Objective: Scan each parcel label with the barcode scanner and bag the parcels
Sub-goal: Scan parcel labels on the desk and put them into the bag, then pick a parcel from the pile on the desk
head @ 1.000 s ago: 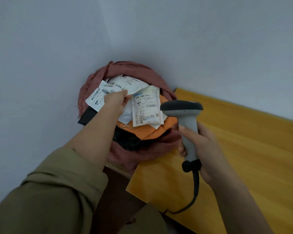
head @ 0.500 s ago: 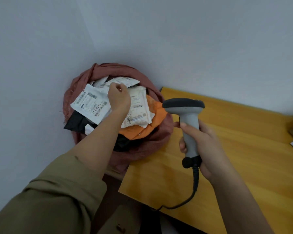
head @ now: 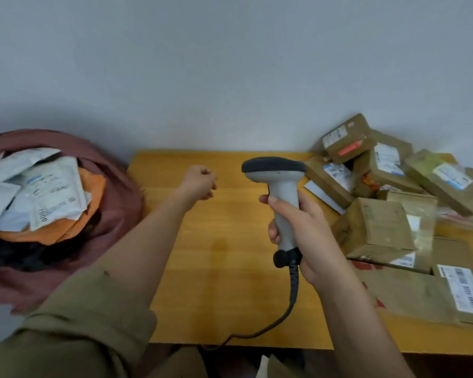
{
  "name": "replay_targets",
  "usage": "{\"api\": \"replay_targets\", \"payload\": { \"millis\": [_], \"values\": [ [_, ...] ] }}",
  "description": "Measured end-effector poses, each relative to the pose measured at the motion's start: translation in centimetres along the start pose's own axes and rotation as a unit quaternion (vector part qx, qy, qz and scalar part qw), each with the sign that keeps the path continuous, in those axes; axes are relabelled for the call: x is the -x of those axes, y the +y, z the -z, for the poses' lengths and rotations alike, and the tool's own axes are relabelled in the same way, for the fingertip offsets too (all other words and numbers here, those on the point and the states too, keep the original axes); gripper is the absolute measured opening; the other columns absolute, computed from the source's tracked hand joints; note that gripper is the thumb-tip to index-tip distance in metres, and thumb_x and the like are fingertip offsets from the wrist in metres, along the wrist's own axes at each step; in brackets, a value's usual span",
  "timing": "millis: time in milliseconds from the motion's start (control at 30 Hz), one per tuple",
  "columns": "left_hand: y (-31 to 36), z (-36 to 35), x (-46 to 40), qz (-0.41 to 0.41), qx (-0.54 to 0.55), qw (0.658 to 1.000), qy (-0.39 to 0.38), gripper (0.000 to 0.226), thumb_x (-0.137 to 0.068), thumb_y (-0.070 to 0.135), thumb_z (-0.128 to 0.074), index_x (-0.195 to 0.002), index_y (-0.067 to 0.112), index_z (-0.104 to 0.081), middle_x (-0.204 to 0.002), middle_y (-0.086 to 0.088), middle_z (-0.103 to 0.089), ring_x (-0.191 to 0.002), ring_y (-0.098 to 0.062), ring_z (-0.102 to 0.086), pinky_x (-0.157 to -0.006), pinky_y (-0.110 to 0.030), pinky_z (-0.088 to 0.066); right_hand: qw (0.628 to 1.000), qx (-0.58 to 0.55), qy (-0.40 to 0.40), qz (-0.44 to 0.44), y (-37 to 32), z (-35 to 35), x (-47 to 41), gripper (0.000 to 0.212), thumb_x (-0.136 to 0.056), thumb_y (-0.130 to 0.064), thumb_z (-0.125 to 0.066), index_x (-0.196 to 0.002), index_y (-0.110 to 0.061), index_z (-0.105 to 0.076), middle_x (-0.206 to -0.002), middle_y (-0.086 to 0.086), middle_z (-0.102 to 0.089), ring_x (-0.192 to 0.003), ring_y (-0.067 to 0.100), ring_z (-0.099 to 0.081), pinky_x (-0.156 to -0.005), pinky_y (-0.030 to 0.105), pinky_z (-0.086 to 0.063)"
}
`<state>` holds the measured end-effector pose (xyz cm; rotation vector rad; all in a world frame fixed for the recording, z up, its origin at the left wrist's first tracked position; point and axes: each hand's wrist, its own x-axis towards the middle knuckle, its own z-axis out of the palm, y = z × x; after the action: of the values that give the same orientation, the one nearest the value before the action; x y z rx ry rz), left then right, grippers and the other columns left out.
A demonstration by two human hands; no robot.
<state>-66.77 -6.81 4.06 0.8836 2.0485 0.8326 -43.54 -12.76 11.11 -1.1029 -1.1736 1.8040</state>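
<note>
I see the barcode scanner (head: 280, 197), light grey with a dark head and a black cable, upright above the wooden table (head: 230, 268), grasped by the right hand (head: 301, 227). The left hand (head: 198, 181) hangs over the table, fingers loosely curled, holding nothing. The reddish bag (head: 115, 203) on the left holds white, orange and black parcels (head: 52, 192). Brown boxes (head: 380, 225) are piled on the right.

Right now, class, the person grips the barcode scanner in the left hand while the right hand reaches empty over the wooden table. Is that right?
Not quite: the hands are swapped. The head view shows the right hand gripping the barcode scanner, while the left hand reaches empty, fingers loosely curled, over the wooden table.
</note>
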Motion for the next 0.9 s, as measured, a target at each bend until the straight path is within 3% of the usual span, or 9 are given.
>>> {"api": "replay_targets", "payload": {
  "millis": [100, 133, 200, 267, 333, 500, 667, 767, 900],
  "values": [
    [3.0, -9.6, 2.1, -0.016, -0.022, 0.992, -0.123, 0.023, -0.094, 0.027, -0.063, -0.110, 0.012, -0.055, -0.096, -0.008, -0.063, -0.062, -0.013, -0.060, -0.051, -0.020, -0.051, 0.997, -0.009, 0.072, 0.002, -0.9, 7.8, 0.9, 0.016, -0.095, -0.021, -0.064, -0.111, -0.019, -0.062, -0.094, 0.011, -0.063, -0.051, 0.011, -0.054, -0.047, 0.024, -0.045],
    [3.7, -12.5, 3.0, -0.028, -0.027, 0.985, -0.168, 0.041, -0.088, 0.031, -0.071, -0.120, 0.014, -0.052, -0.103, -0.007, -0.062, -0.071, -0.013, -0.063, -0.057, -0.021, -0.053, 0.995, -0.018, 0.101, -0.004, -1.2, 10.1, 1.3, 0.015, -0.095, -0.020, -0.064, -0.110, -0.019, -0.062, -0.094, 0.011, -0.063, -0.050, 0.011, -0.053, -0.046, 0.024, -0.044],
    [4.9, -17.4, 5.0, -0.060, -0.053, 0.967, -0.240, 0.088, -0.074, 0.040, -0.083, -0.144, 0.022, -0.032, -0.131, -0.005, -0.052, -0.106, -0.019, -0.060, -0.083, -0.030, -0.053, 0.988, -0.033, 0.149, -0.012, -1.5, 13.9, 2.2, 0.012, -0.095, -0.019, -0.064, -0.107, -0.020, -0.063, -0.091, 0.009, -0.064, -0.049, 0.011, -0.052, -0.045, 0.023, -0.044],
    [6.0, -21.2, 6.8, -0.119, -0.098, 0.948, -0.277, 0.122, -0.062, 0.044, -0.089, -0.153, 0.030, -0.009, -0.155, -0.003, -0.024, -0.137, -0.025, -0.035, -0.108, -0.043, -0.039, 0.982, -0.050, 0.180, -0.012, -1.8, 17.0, 3.0, 0.008, -0.095, -0.018, -0.064, -0.103, -0.020, -0.065, -0.088, 0.006, -0.065, -0.047, 0.011, -0.051, -0.043, 0.023, -0.044],
    [7.2, -23.9, 7.8, -0.185, -0.150, 0.926, -0.293, 0.136, -0.056, 0.046, -0.091, -0.153, 0.033, 0.004, -0.161, 0.003, 0.000, -0.148, -0.024, -0.008, -0.118, -0.050, -0.023, 0.977, -0.071, 0.203, -0.007, -1.8, 19.4, 3.7, 0.007, -0.095, -0.016, -0.063, -0.100, -0.021, -0.065, -0.087, 0.003, -0.067, -0.046, 0.011, -0.050, -0.042, 0.023, -0.043],
    [9.1, -28.2, 8.1, -0.284, -0.300, 0.868, -0.275, 0.142, -0.055, 0.048, -0.090, -0.153, 0.036, 0.011, -0.160, 0.003, 0.022, -0.149, -0.026, 0.014, -0.119, -0.055, -0.006, 0.968, -0.082, 0.239, -0.008, -1.0, 22.5, 5.1, 0.008, -0.095, -0.016, -0.063, -0.101, -0.020, -0.064, -0.079, -0.002, -0.068, -0.046, 0.011, -0.050, -0.043, 0.022, -0.042],
    [9.5, -29.2, 7.6, -0.308, -0.366, 0.844, -0.241, 0.141, -0.058, 0.053, -0.087, -0.154, 0.026, 0.013, -0.157, 0.003, -0.002, -0.145, -0.029, -0.005, -0.118, -0.048, -0.018, 0.963, -0.079, 0.256, -0.026, -0.2, 23.2, 6.2, 0.011, -0.094, -0.018, -0.064, -0.105, -0.014, -0.063, -0.074, 0.001, -0.063, -0.047, 0.011, -0.051, -0.043, 0.022, -0.042],
    [8.8, -27.5, 6.7, -0.289, -0.357, 0.855, -0.240, 0.143, -0.058, 0.052, -0.087, -0.153, 0.022, 0.016, -0.151, 0.002, -0.005, -0.140, -0.030, -0.010, -0.117, -0.047, -0.023, 0.963, -0.085, 0.254, -0.021, -0.3, 22.8, 6.3, 0.009, -0.094, -0.018, -0.065, -0.103, -0.015, -0.064, -0.077, 0.001, -0.065, -0.047, 0.011, -0.050, -0.043, 0.021, -0.043],
    [5.5, -22.2, 5.0, -0.228, -0.322, 0.896, -0.202, 0.148, -0.055, 0.046, -0.090, -0.152, 0.024, 0.019, -0.154, 0.002, 0.000, -0.144, -0.031, -0.006, -0.118, -0.050, -0.020, 0.967, -0.099, 0.235, -0.013, -0.4, 20.8, 5.3, 0.007, -0.093, -0.017, -0.065, -0.100, -0.018, -0.065, -0.077, -0.002, -0.069, -0.047, 0.010, -0.051, -0.043, 0.022, -0.044]
  ]
}}
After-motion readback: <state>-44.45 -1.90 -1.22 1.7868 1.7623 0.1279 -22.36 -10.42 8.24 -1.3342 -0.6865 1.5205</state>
